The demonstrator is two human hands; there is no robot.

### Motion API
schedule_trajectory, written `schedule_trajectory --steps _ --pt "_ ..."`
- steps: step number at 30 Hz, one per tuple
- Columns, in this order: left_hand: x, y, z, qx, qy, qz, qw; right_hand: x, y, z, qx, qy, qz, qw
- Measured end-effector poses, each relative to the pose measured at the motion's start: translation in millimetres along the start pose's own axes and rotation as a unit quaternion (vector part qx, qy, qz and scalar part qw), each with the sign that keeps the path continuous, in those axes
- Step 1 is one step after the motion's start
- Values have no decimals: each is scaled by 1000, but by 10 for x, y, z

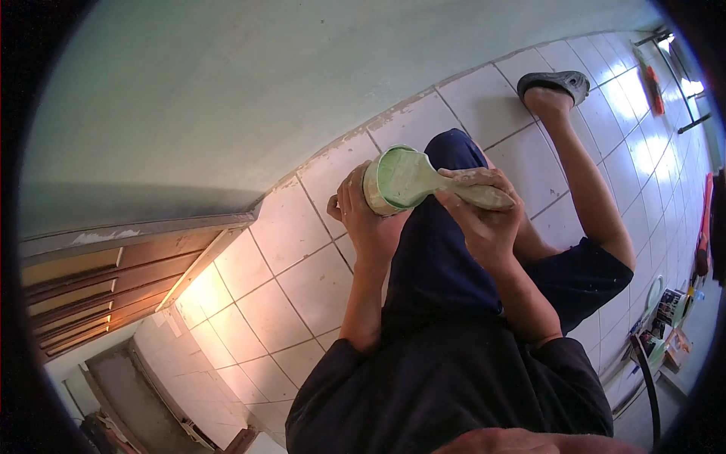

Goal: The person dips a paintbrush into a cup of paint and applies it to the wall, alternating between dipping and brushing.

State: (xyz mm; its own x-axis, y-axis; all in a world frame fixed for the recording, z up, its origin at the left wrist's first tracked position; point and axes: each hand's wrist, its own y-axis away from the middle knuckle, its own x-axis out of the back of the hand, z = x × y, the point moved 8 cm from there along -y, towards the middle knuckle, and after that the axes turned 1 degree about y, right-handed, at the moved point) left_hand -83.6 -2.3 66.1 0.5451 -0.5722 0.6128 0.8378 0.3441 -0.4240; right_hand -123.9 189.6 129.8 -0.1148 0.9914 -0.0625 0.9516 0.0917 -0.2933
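A small round container [373, 189] with green paint inside is held in my left hand [361, 204], its fingers wrapped round the side. My right hand [488, 216] grips the paint-smeared handle of a wide paintbrush [423, 176]. The brush lies across the container's mouth, its broad pale-green head over the paint. Both hands are above my bent leg in dark shorts, and dried paint marks the fingers.
A pale green wall [249, 91] meets the white tiled floor [280, 303] along a chipped edge. A slatted wooden door [113, 280] stands at the left. Assorted items [669, 310] and a red object [704, 227] lie at the right, with an orange-red object [654, 89] farther up.
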Motion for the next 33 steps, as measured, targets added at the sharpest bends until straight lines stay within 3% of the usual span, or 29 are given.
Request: schedule_trajectory --steps 2,5,9,21,27,33 --pt "0 -9 2 8 6 -5 1000 70 -2 36 -61 -82 59 993" --pt "9 -14 -5 37 9 -9 999 212 -9 138 -65 -114 130 983" --pt "16 -13 -8 61 9 -2 998 310 -129 237 -75 -169 152 971" --pt "28 -124 -12 99 47 -22 994 245 -286 495 -157 -283 101 941" --pt "59 -140 -10 109 67 -24 991 233 -270 714 -211 -320 129 914" --pt "109 -145 -46 108 72 -2 992 105 -388 767 -186 -319 56 927"
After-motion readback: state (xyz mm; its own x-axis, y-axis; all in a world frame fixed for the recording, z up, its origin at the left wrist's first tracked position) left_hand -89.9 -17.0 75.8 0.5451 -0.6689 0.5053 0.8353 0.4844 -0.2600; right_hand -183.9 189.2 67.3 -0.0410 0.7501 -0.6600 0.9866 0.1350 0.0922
